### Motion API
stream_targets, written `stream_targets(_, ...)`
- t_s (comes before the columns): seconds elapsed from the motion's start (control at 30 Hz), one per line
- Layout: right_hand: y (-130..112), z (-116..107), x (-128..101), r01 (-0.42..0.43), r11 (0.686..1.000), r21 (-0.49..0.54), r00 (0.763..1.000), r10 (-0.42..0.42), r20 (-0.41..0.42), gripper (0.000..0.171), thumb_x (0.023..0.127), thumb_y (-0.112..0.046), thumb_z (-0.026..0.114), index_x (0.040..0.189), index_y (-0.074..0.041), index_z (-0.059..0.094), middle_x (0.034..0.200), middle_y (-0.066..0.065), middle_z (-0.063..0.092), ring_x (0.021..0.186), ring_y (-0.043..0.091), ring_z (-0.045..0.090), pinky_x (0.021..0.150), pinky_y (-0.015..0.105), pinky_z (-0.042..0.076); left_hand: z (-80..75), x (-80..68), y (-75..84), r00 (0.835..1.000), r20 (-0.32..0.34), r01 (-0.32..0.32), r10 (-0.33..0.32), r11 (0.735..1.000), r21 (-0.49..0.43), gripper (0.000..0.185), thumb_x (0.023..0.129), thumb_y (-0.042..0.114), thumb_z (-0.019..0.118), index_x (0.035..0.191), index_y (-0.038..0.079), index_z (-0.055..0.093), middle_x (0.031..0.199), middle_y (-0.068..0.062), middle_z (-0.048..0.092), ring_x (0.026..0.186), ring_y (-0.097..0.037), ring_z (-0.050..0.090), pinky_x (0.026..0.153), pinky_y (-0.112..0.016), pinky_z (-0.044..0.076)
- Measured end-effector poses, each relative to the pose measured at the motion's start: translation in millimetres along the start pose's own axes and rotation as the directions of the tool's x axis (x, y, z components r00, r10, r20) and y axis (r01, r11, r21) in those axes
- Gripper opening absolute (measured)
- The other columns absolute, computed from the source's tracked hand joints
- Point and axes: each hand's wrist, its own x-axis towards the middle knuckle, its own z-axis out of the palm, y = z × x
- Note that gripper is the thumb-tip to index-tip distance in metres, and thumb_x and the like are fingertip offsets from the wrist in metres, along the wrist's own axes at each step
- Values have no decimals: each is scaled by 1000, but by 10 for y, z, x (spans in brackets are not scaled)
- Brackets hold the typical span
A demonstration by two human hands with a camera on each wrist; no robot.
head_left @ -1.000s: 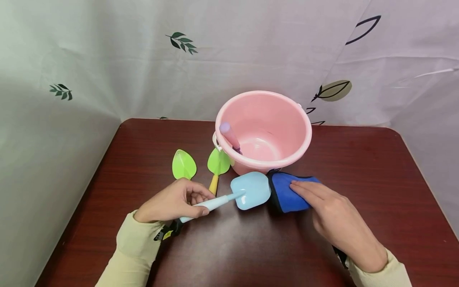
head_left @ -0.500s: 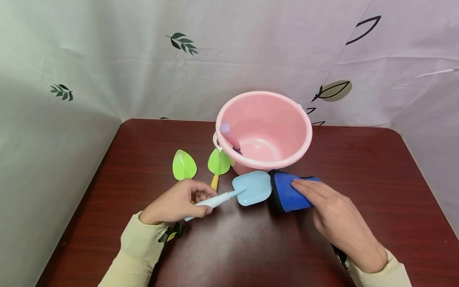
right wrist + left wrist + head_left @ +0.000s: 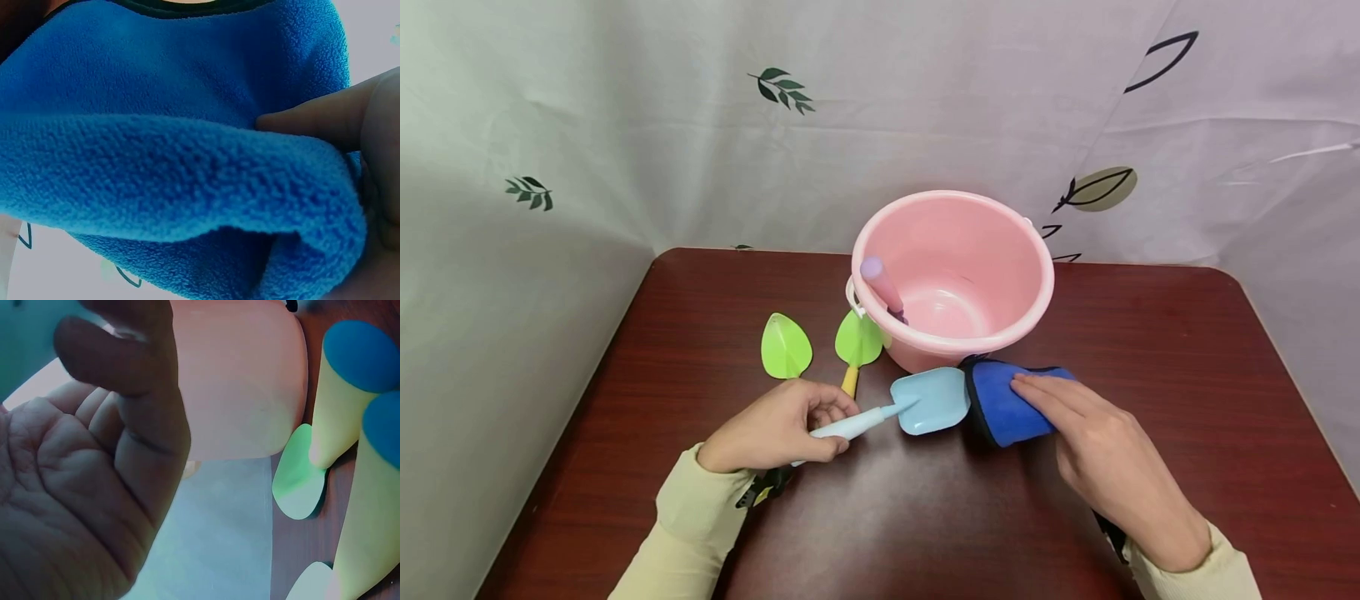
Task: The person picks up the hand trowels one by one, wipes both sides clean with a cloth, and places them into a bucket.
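My left hand [image 3: 778, 425] grips a light blue toy shovel [image 3: 931, 402] by its pale handle, the blade pointing right. The blade's far edge meets a blue fuzzy cloth [image 3: 1011, 408] with black edging. My right hand [image 3: 1116, 471] holds that cloth; in the right wrist view it is folded over, pinched between thumb and fingers [image 3: 319, 119]. Whether cloth lies behind the blade is hidden. In the left wrist view, my left palm [image 3: 69, 469] fills the left side, with the shovel a blurred teal patch at the top corner.
Just behind the shovel stands a pink bucket [image 3: 958, 343], a pink-and-purple handled tool [image 3: 882, 283] leaning inside it. Two green trowels, one left [image 3: 786, 346] and one nearer the bucket [image 3: 857, 337], lie on the dark red table [image 3: 1150, 333]. A leaf-print curtain [image 3: 925, 100] hangs behind.
My left hand has shifted slightly right with the shovel. The blade rose a little, then came down and tilted against the cloth. My right hand and the cloth have barely moved.
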Motion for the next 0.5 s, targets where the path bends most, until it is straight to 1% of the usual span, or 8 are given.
stream_targets(0.1,-2,-6,3,-26,1000,8,999,27,-21,61,75,9,51,131,-7,66,131,6,65,115,28,63,105,18,37,5,0,1,1000,-3,-1,1,1000,-7,20,80,8,74,100,11,71,75,4,66,68,-14,61,63,-24,49)
stream_targets(0.23,-17,-17,7,-100,995,8,993,100,-65,60,77,9,50,133,-8,65,129,9,66,114,30,62,110,10,26,9,-3,-14,1000,-6,-14,14,1000,-21,19,81,12,77,99,13,73,75,4,67,67,-13,60,61,-24,49)
stream_targets(0.3,-24,-22,7,-129,991,16,988,130,-88,60,77,9,50,133,-8,65,127,10,67,113,31,62,110,10,25,12,-1,-20,1000,-9,-21,21,999,-26,17,83,16,79,100,14,76,74,5,68,63,-11,58,58,-23,48)
stream_targets(0.37,-29,-25,9,-138,990,29,984,141,-107,59,78,9,50,133,-9,65,125,11,67,113,31,62,110,11,25,17,1,-24,999,-16,-29,28,999,-25,17,85,21,80,101,16,78,73,6,68,59,-8,54,55,-22,45)
stream_targets(0.5,-39,-17,14,-118,991,60,982,125,-138,59,79,8,49,132,-9,66,124,11,68,113,30,61,110,12,27,30,10,-21,998,-44,-40,39,999,-17,15,87,24,80,101,19,79,71,7,67,55,-6,48,51,-20,40)
